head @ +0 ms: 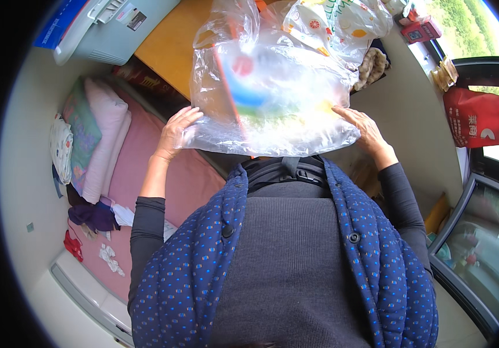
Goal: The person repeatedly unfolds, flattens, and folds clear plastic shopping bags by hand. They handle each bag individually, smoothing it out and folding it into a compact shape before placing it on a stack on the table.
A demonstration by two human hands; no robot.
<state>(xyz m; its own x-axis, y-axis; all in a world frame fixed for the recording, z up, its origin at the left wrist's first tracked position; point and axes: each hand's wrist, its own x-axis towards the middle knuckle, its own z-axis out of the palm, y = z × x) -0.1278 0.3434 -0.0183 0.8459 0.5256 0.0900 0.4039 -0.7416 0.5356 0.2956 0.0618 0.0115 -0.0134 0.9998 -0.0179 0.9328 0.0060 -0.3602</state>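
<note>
A large clear plastic bag (275, 126) spreads out in front of my body, over the near end of a wooden tabletop (167, 48). Its left edge lies against my left hand (179, 130), with the fingers along the plastic. My right hand (360, 130) is at the bag's right edge, fingers pointing in over it. How firmly either hand grips the plastic is hard to see. Blurred red, blue, green and yellow colours show through the bag, and an orange-red strip runs down its left part. Behind it lies a plastic bag printed with fruit (340, 26).
At the upper left stands a grey-blue plastic bin (119, 30). Folded bedding (101, 139) and clothes (95, 215) lie on a pink bed (145, 148). A red bag (480, 117) hangs by the window; a dark-framed glass panel (484, 248) is at right.
</note>
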